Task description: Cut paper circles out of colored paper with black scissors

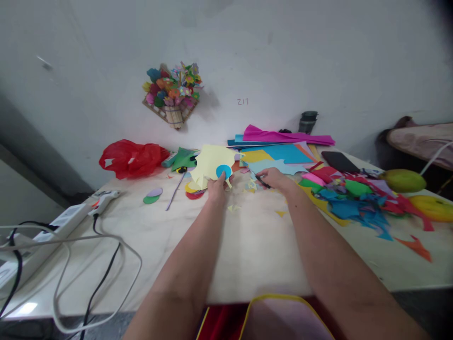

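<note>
My left hand (219,185) is closed on a pale yellow paper sheet (211,160) with a jagged cut edge. A blue paper circle (223,171) lies against the sheet, pressed under my left thumb. In my right hand (274,179) are dark-handled scissors (262,181), held to the right of the sheet and apart from it; how far the blades are spread is too small to tell. Small yellow paper scraps (233,208) lie on the table beneath and between both hands. Yellow and red paper rounds (194,193) show partly from under the sheet's lower left.
Coloured paper scraps (357,200) pile up at the right, near a phone (339,161) and a green mango-like fruit (404,181). A red plastic bag (132,158) sits at the back left. A power strip (67,222) with loose cables lines the left edge. A dark cup (307,123) stands behind.
</note>
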